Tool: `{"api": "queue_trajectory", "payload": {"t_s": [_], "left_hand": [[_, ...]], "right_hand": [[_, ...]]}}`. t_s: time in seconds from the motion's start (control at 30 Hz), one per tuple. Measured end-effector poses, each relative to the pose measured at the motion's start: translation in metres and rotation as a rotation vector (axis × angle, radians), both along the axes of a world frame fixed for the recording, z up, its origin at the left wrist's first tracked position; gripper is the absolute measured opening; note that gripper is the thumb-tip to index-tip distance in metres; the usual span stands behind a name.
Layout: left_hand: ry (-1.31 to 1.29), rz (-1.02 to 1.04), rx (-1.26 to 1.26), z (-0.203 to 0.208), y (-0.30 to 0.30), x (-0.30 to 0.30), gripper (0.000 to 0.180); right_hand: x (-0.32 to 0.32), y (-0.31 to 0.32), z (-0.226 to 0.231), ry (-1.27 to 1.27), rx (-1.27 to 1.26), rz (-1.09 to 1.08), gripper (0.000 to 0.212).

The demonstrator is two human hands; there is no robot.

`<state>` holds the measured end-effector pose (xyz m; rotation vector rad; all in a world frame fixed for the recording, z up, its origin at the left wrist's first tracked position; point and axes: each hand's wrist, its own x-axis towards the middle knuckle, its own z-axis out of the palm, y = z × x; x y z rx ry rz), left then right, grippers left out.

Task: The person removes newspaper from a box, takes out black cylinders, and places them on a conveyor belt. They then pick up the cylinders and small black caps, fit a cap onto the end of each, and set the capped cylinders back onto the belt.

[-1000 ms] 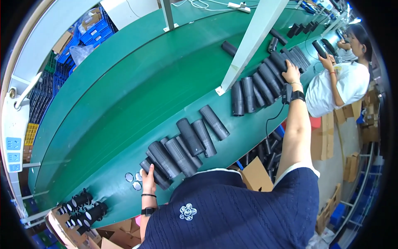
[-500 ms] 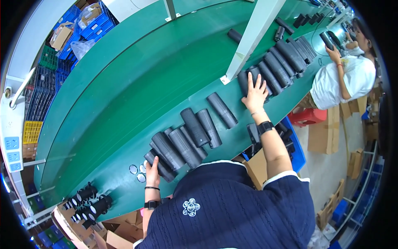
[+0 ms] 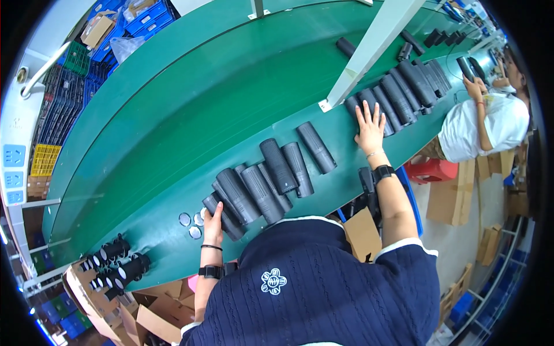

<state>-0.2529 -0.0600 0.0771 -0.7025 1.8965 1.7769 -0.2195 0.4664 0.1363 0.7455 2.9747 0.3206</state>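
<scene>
Snugly against left hand [image 3: 213, 228], black cylinder [image 3: 228, 222]

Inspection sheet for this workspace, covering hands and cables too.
Surface: green bench, with a pale post.
Job's things: black tubes in a nearer group and a farther group.
Clutter: small round discs; black parts at left.
Hands: left hand on the nearer group's leftmost tube; right hand spread at the farther group.
Cables: thin dark one, upper right.
Surroundings: co-worker, red stool, blue crates.
</scene>
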Motion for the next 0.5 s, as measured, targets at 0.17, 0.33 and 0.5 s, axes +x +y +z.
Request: {"api": "queue_trajectory", "payload": {"t_s": [0.17, 0.33, 0.5], "left_hand": [[-0.005, -0.038, -0.031, 0.008, 0.003, -0.003, 0.065], [0.071, -0.005, 0.005, 0.005, 0.002, -0.004, 0.065], [0.083, 0.033, 0.148, 0.028, 0.003, 0.004, 0.059]], "right_hand": [[0.013, 0.014, -0.028, 0.087, 0.168, 0.085, 0.098], [0.002, -0.014, -0.009, 0.240, -0.102, 0.153, 0.069], [-0.013, -0.078, -0.050, 0.240, -0.851, 0.061, 0.080]]}}
